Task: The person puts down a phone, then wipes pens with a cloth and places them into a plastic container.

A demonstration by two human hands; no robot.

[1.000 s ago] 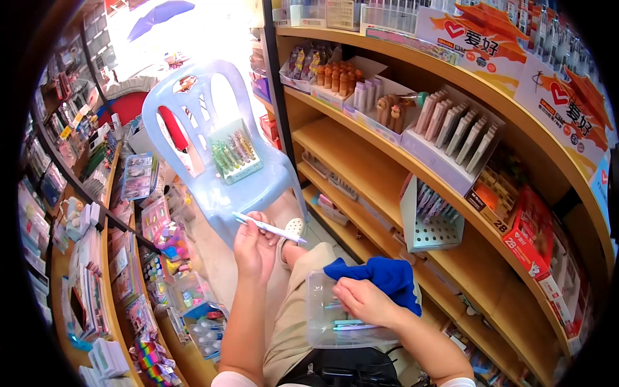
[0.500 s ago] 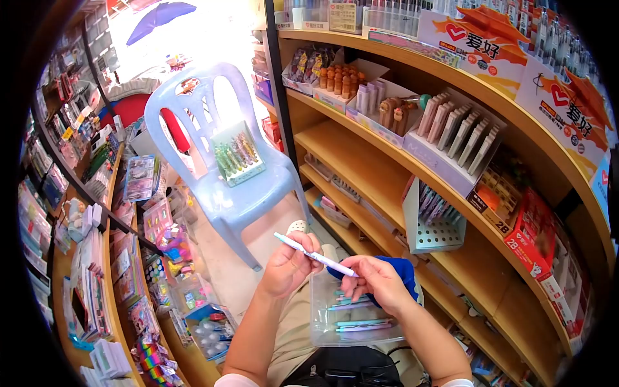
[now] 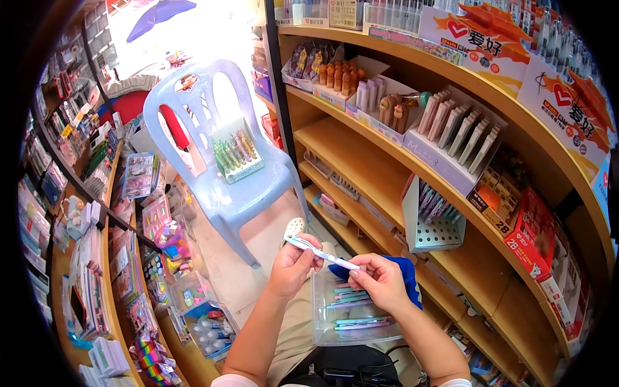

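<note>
Beside wooden shelves (image 3: 351, 143), a pen (image 3: 329, 256) slants down rightward, barrel pinched by the left hand (image 3: 293, 267), lower end by the right hand (image 3: 382, 282), clear box (image 3: 320, 326) below their fingers (image 3: 363, 277).

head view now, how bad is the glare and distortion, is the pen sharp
Head view: glare whites out the background beyond the blue chair; head view: the wooden shelves bow and the corners go black; head view: the pen has a clear outline, its markings too small to read.
</note>
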